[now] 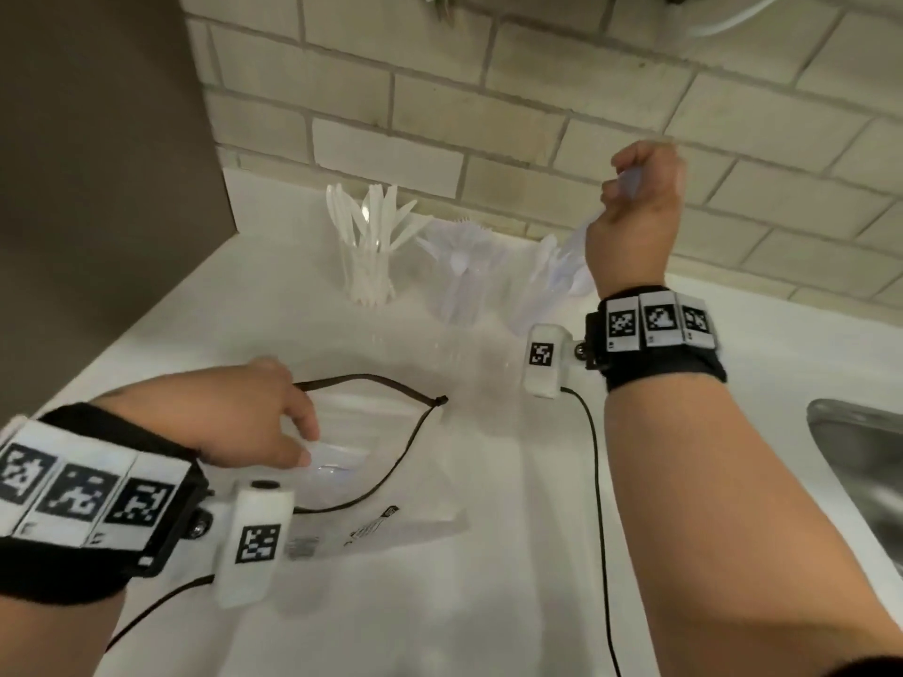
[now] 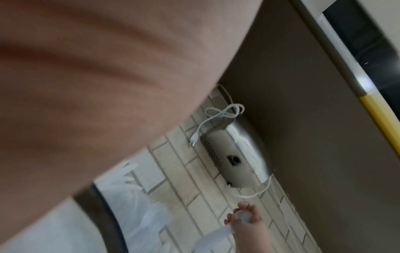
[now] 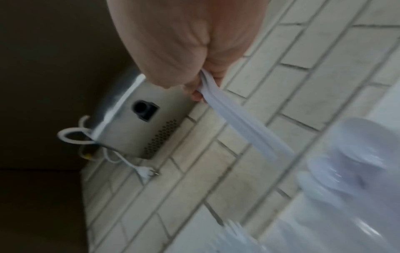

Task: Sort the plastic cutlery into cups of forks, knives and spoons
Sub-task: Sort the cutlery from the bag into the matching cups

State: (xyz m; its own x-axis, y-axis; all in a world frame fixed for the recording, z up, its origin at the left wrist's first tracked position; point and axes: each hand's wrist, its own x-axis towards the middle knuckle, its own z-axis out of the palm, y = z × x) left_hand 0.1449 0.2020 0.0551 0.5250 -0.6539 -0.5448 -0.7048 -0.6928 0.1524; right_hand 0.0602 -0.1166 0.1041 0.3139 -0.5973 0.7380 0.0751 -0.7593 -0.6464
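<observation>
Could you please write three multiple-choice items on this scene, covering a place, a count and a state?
1. Where is the right hand?
A. above the rightmost cup
B. in the sink
C. on the bag

2. How many cups hold cutlery?
A. one
B. three
C. five

3. What is the left hand doing?
A. lifting a cup
B. hanging idle off the counter
C. reaching into the bag

Answers: 1 A, it is raised over that cup, gripping cutlery; 2 B, three stand along the wall; 3 C, its fingers are at the bag's opening.
</observation>
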